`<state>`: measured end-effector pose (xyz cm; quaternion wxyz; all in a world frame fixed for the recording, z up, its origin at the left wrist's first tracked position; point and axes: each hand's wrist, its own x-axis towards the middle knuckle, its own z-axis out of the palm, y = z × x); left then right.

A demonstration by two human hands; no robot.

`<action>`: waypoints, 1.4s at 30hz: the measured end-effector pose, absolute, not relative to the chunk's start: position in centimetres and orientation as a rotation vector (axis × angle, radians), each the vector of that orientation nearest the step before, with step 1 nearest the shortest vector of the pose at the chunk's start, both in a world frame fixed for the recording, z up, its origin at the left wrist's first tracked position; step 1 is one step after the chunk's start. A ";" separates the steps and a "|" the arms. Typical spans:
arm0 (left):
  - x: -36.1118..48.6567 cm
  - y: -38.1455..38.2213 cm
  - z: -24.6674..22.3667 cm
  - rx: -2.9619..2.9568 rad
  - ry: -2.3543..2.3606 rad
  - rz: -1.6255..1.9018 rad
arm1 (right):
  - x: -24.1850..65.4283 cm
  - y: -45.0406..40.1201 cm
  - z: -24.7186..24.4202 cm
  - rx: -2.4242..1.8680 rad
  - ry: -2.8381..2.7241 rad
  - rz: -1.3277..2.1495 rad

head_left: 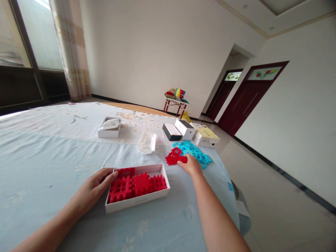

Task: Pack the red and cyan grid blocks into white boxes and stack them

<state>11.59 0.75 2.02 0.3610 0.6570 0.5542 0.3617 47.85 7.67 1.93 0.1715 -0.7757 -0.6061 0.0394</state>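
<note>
A white box [139,201] stands on the cloth in front of me, with red plastic interlocking blocks [141,183] lying inside. My left hand [96,186] grips its left end, thumb over the rim and the other fingers partly hidden behind it. Further right, my right hand [193,166] is closed on a red interlocking block [183,159] at the edge of a small heap of red blocks [172,156]. Just behind that hand, and touching the red heap, spreads a pile of light blue interlocking blocks [194,150].
Across the table sit a white box with plastic trays [109,132], a white plastic tray [147,142], a black-and-white box [172,132], a white phone box [185,129] and a yellow-and-white box [206,134]. The tablecloth's [183,224] right edge curves down toward the floor.
</note>
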 end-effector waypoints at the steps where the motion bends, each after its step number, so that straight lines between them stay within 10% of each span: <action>1: 11.6 0.8 2.0 1.694 1.428 0.938 | 48.0 7.7 2.0 -2.197 -1.728 0.126; 34: 11.9 0.5 2.5 1.723 1.457 0.933 | 46.7 8.2 1.4 -2.090 -1.800 0.090; 42: 11.7 0.5 2.3 1.716 1.453 0.927 | 49.9 6.0 3.6 -1.733 -2.057 0.618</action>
